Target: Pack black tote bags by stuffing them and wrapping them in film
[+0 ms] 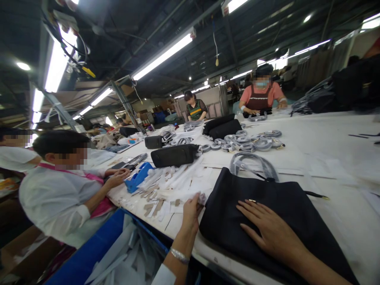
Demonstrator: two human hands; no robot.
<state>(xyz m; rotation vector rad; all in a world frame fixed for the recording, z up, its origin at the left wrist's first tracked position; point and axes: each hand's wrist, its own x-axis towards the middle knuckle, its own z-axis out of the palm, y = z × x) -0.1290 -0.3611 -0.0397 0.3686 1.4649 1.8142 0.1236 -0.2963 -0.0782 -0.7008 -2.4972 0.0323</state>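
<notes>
A long white table [329, 158] is filling the right half and running away into a factory hall. At its left edge a co-worker [56, 202] in white is working. Below the near edge a blue bin [99, 247] is holding pale strips [130, 253]. A large black bag [227, 215] is lying on the table, along the near edge. Just beyond it a clear-wrapped coil [270, 168] is resting, while a smaller black case [175, 155] is standing farther toward the left edge. The wearer's right hand [268, 223] is spreading flat on the bag, palm down, gripping nothing. The left hand [191, 211] is bending its finger and thumb together just beside the bag's left side, at a crumpled whitish scrap [202, 198]; whether it is gripping that scrap, I cannot tell. Cardboard pieces [158, 206] are littering the table nearby. A tiny gold-coloured part [252, 200] is showing at the right fingertips. The step in hand seems to be steadying or smoothing the bag; the next move is probably calling for the right palm pressing evenly and the left fingers keeping clear of loose scraps.
</notes>
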